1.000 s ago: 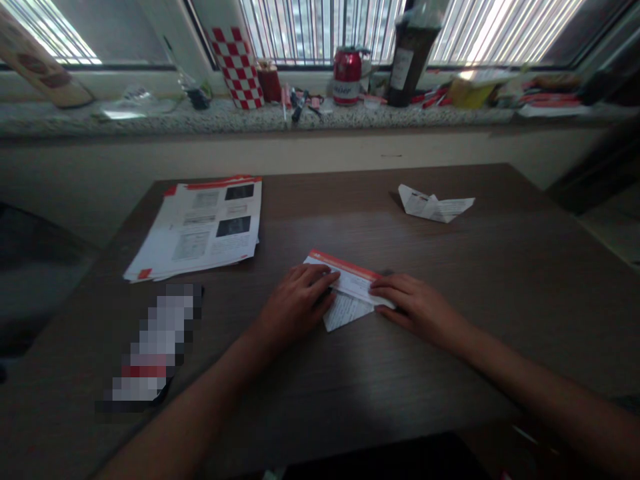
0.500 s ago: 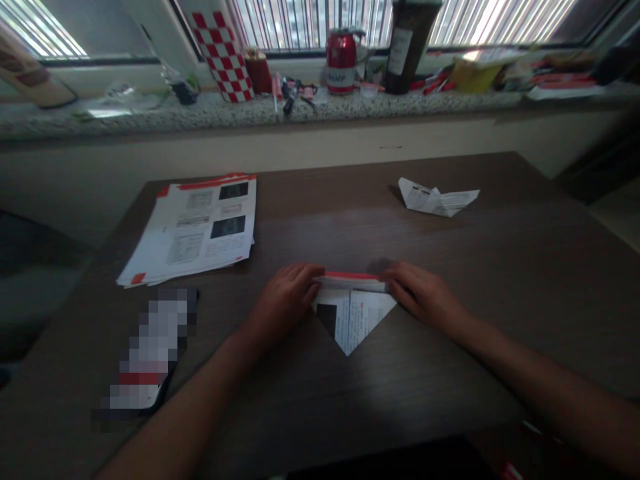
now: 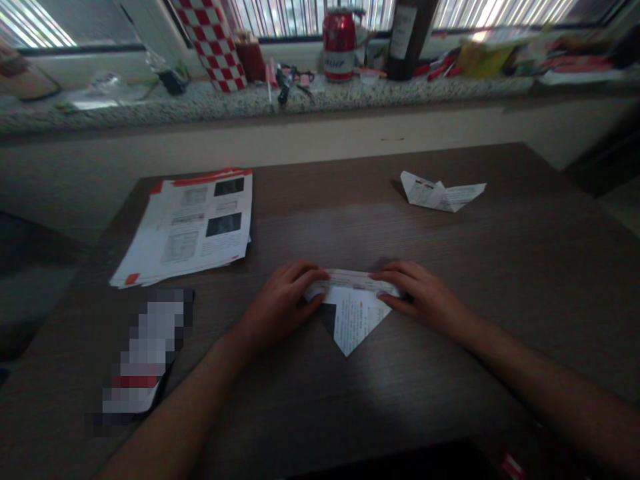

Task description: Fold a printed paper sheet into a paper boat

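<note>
A printed sheet of paper [image 3: 356, 312], folded into a triangle, lies on the table with its point toward me. Along its far edge runs a folded-over strip of the same paper. My left hand [image 3: 287, 293] grips the left end of that strip, thumb on the near side and fingers over the far edge. At the right end, my right hand [image 3: 417, 293] holds the strip in the same way. Parts of both corners are hidden under my fingers. Farther back on the right sits a folded paper boat [image 3: 443, 194], touched by neither hand.
A stack of printed sheets [image 3: 185, 220] lies at the back left of the brown table [image 3: 320, 220]. Nearer on the left is a phone [image 3: 145, 357], blurred by pixelation. Along the windowsill [image 3: 200, 107] stand a red can [image 3: 339, 47], a dark bottle [image 3: 407, 40] and a checkered container [image 3: 215, 47].
The red edge of the strip no longer shows; the strip now shows a white printed face. Both hands have shifted their grip slightly, and the view has tilted a little downward.
</note>
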A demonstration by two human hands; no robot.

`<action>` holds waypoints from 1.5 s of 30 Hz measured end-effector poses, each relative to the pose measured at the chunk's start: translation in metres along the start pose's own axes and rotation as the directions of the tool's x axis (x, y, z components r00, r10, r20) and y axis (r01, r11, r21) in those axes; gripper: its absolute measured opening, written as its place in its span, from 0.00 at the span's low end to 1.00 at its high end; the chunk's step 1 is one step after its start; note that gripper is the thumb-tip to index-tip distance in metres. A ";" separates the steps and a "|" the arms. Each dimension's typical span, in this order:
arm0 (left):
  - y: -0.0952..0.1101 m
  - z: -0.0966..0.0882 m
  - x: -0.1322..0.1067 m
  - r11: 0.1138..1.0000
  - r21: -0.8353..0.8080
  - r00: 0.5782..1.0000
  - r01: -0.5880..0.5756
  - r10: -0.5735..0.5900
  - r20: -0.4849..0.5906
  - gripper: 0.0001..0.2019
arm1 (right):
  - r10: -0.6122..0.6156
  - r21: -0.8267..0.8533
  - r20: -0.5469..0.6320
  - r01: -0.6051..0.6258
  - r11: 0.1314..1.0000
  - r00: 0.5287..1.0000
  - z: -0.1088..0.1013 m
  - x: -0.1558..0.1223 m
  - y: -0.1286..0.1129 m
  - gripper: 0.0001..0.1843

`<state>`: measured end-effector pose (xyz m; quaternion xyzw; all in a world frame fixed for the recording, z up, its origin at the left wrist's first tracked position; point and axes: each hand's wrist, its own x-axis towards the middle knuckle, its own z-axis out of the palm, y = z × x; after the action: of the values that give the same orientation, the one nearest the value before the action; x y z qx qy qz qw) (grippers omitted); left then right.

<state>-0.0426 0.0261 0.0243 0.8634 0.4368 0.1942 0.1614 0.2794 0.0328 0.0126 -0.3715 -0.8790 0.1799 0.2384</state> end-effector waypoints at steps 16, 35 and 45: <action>-0.001 -0.003 0.000 0.994 -0.093 0.998 0.061 -0.060 0.018 0.22 | 0.036 0.009 0.025 -0.036 0.999 0.999 -0.002 0.001 0.000 0.24; -0.003 -0.005 -0.006 0.993 -0.053 0.992 -0.110 0.113 0.057 0.16 | -0.164 -0.022 0.107 0.167 0.986 0.981 -0.005 -0.005 0.006 0.23; 0.010 -0.012 -0.004 0.958 0.112 0.960 -0.262 0.247 0.136 0.14 | -0.234 -0.155 0.211 0.269 0.951 0.949 -0.007 -0.008 -0.004 0.21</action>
<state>-0.0436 0.0185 0.0380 0.9312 0.3231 0.1324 0.1050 0.2861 0.0253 0.0179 -0.2574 -0.9508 0.1017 0.1395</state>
